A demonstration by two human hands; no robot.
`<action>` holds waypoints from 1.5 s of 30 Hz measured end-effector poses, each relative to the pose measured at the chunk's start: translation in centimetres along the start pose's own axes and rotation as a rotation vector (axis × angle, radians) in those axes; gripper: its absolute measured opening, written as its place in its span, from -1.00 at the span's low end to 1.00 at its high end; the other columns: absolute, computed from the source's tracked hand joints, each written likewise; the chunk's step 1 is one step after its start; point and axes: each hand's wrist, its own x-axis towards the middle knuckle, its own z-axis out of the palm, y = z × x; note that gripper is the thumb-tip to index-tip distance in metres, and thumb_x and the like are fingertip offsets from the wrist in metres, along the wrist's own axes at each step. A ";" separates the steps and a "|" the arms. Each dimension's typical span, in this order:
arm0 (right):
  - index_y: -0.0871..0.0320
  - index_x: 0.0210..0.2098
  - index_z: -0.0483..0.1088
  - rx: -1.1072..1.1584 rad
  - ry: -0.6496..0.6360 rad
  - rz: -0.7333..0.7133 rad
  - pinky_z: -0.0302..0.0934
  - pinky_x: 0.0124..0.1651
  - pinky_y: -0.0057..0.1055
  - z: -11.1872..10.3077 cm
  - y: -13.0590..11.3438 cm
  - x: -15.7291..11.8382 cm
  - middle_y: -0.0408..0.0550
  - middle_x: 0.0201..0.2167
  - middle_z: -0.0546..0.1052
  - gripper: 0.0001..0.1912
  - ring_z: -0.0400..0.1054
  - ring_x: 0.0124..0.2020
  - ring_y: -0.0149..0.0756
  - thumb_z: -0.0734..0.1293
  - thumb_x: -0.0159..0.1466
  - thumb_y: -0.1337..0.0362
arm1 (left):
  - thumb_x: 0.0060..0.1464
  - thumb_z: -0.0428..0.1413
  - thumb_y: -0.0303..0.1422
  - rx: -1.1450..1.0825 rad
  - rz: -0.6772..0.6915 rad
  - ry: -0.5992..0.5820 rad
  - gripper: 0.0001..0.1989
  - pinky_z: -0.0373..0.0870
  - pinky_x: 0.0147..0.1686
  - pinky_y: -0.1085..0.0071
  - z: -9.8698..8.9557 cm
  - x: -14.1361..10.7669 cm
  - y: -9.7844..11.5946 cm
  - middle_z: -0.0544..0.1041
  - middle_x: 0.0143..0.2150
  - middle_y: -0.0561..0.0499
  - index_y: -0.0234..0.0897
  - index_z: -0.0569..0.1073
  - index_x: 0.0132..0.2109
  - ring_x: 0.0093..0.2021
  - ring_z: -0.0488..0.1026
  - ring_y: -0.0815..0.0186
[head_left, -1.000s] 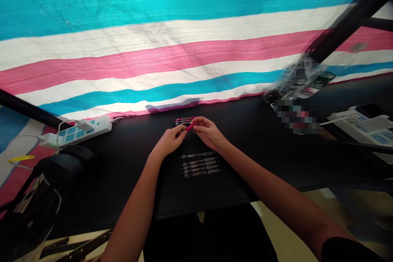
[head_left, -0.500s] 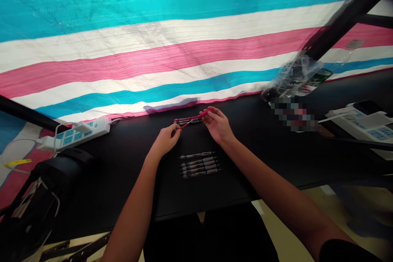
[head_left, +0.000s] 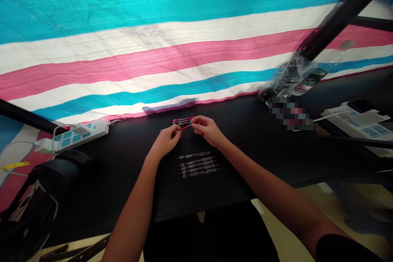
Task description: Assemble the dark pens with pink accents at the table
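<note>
My left hand (head_left: 168, 139) is closed, thumb and fingers pinching one end of a slim red pen (head_left: 185, 127) that points right and slightly up. Facing it, my right hand (head_left: 208, 131) is closed on a red pen part, mostly hidden by the fingers, at the pen's other end. I cannot tell whether the two pieces are joined. Just behind the hands, several red and dark pens (head_left: 181, 121) lie side by side. Nearer me, several clear-and-grey pens (head_left: 198, 164) lie in a row, the farthest a little apart.
The black table (head_left: 129, 188) meets a striped tarp (head_left: 172, 65) at the back. A white power strip (head_left: 82, 135) lies left, beside a black object (head_left: 64, 168). On the right are a plastic bag with bottles (head_left: 294, 75) and another power strip (head_left: 365, 125).
My right hand has moved left and down with its red part, closing the gap to the pen in my left hand. The left hand has stayed nearly still.
</note>
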 end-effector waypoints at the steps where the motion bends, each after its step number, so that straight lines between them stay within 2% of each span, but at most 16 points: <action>1: 0.16 -0.35 0.53 0.014 0.002 0.000 -0.10 -0.47 -0.40 -0.1 -0.1 0.0 -0.22 -0.48 0.36 -0.79 0.05 -0.58 -0.55 0.56 0.08 0.22 | 0.26 0.01 -0.30 -0.006 0.001 -0.002 -0.77 0.19 -0.39 0.43 0.0 0.0 0.0 0.37 -0.49 0.13 -0.22 0.52 -0.05 -0.47 0.29 0.37; 4: 0.15 -0.34 0.55 0.053 0.009 -0.001 -0.11 -0.48 -0.39 -0.4 -0.5 0.1 -0.16 -0.42 0.45 -0.79 0.02 -0.60 -0.58 0.56 0.09 0.21 | 0.25 0.01 -0.33 -0.001 -0.005 -0.009 -0.73 0.19 -0.39 0.43 -0.3 0.0 0.0 0.37 -0.49 0.13 -0.21 0.53 -0.01 -0.48 0.29 0.37; 8: 0.13 -0.33 0.57 0.065 0.028 0.005 -0.11 -0.51 -0.39 -0.7 -0.7 0.3 -0.11 -0.35 0.52 -0.77 0.00 -0.62 -0.60 0.58 0.06 0.19 | 0.25 0.01 -0.31 0.025 -0.012 0.022 -0.79 0.18 -0.38 0.43 -0.7 -0.1 0.2 0.38 -0.49 0.11 -0.25 0.53 -0.20 -0.46 0.30 0.36; 12: 0.13 -0.30 0.60 0.059 0.026 0.025 -0.11 -0.52 -0.40 -0.7 -0.6 0.3 -0.13 -0.40 0.50 -0.74 -0.01 -0.62 -0.59 0.58 0.05 0.17 | 0.26 0.05 -0.16 0.027 -0.018 0.034 -0.71 0.16 -0.42 0.43 -0.9 -0.1 0.4 0.37 -0.51 0.11 -0.26 0.50 -0.30 -0.48 0.28 0.36; 15: 0.15 -0.26 0.62 0.041 0.014 0.033 -0.11 -0.52 -0.40 -0.8 -0.4 0.3 -0.15 -0.45 0.47 -0.72 -0.02 -0.60 -0.57 0.57 0.06 0.16 | 0.27 0.05 -0.16 0.030 -0.016 0.037 -0.72 0.17 -0.42 0.43 -0.8 -0.1 0.4 0.38 -0.52 0.11 -0.24 0.56 -0.19 -0.49 0.29 0.36; 19: 0.15 -0.22 0.64 0.019 -0.004 0.043 -0.09 -0.51 -0.40 -1.0 -0.3 0.3 -0.11 -0.40 0.50 -0.70 0.00 -0.58 -0.56 0.56 0.08 0.16 | 0.29 0.02 -0.21 0.036 -0.006 0.034 -0.70 0.18 -0.41 0.43 -0.8 0.0 0.3 0.42 -0.50 0.10 -0.23 0.59 -0.05 -0.49 0.30 0.35; 23: 0.15 -0.23 0.64 0.021 -0.014 0.045 -0.08 -0.50 -0.40 -1.0 -0.3 0.3 -0.08 -0.37 0.53 -0.72 0.02 -0.57 -0.56 0.57 0.07 0.19 | 0.27 0.06 -0.21 0.042 -0.001 0.023 -0.74 0.20 -0.39 0.43 -0.7 0.0 0.2 0.45 -0.48 0.09 -0.24 0.58 -0.12 -0.47 0.33 0.35; 28: 0.17 -0.37 0.59 0.054 -0.012 0.036 -0.12 -0.52 -0.42 -0.5 -0.8 0.2 -0.09 -0.34 0.54 -0.77 0.03 -0.59 -0.61 0.59 0.03 0.21 | 0.26 0.07 -0.23 0.044 0.018 0.038 -0.78 0.22 -0.38 0.44 -0.5 0.1 -0.1 0.44 -0.46 0.09 -0.24 0.53 -0.17 -0.44 0.36 0.34; 35: 0.17 -0.42 0.57 0.016 0.026 0.021 -0.16 -0.54 -0.44 -0.3 -1.1 0.2 -0.20 -0.56 0.42 -0.73 -0.01 -0.61 -0.57 0.62 -0.02 0.18 | 0.27 0.05 -0.23 0.043 -0.017 0.043 -0.79 0.21 -0.38 0.43 -0.4 0.1 -0.2 0.46 -0.45 0.09 -0.24 0.50 -0.21 -0.44 0.36 0.35; 42: 0.18 -0.43 0.53 0.002 0.046 0.028 -0.19 -0.57 -0.41 -0.3 -1.2 0.1 -0.05 -0.42 0.59 -0.70 -0.05 -0.65 -0.59 0.60 0.03 0.11 | 0.26 0.05 -0.21 0.040 -0.024 0.040 -0.77 0.23 -0.38 0.43 -0.4 0.1 -0.2 0.45 -0.46 0.09 -0.24 0.51 -0.19 -0.44 0.36 0.34; 45: 0.20 -0.41 0.52 0.001 0.035 0.042 -0.20 -0.58 -0.42 -0.4 -1.1 0.1 -0.04 -0.44 0.60 -0.70 -0.07 -0.66 -0.61 0.58 0.05 0.11 | 0.27 0.05 -0.21 0.039 -0.015 0.037 -0.77 0.22 -0.39 0.43 -0.4 0.1 -0.2 0.44 -0.47 0.10 -0.25 0.51 -0.20 -0.44 0.36 0.34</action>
